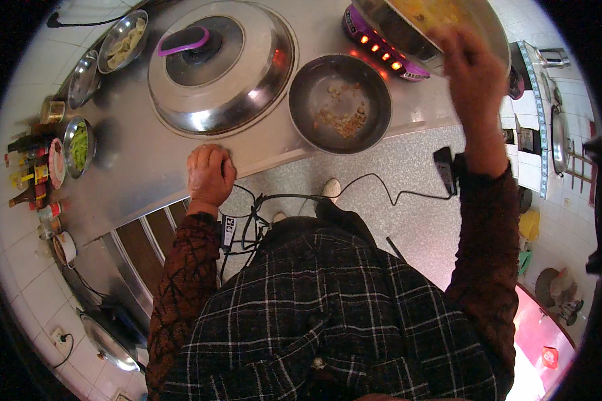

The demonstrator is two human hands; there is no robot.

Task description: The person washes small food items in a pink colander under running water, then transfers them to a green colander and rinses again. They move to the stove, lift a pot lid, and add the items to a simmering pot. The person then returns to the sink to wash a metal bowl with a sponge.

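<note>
My left hand (210, 173) rests on the edge of the steel counter (145, 165), its fingers curled in, with nothing visible in it. My right hand (469, 75) is raised over the near rim of a large wok (406, 25) holding yellowish food. That hand is blurred, so whether its bent fingers grip something is unclear. The wok stands on a purple electric cooker (386, 52) with lit orange lights. Between my hands, a dark frying pan (313, 87) holds small pale and brown pieces. Left of it lies a large domed lid (261, 65) with a purple-edged handle (195, 42).
At the left are a bowl of pale slices (125, 42), a bowl of green vegetable (79, 148), an empty-looking metal bowl (84, 80), bottles (27, 195) and a white mug (64, 248). Black cables (256, 213) hang by the counter's front. A tiled stove (532, 120) stands right.
</note>
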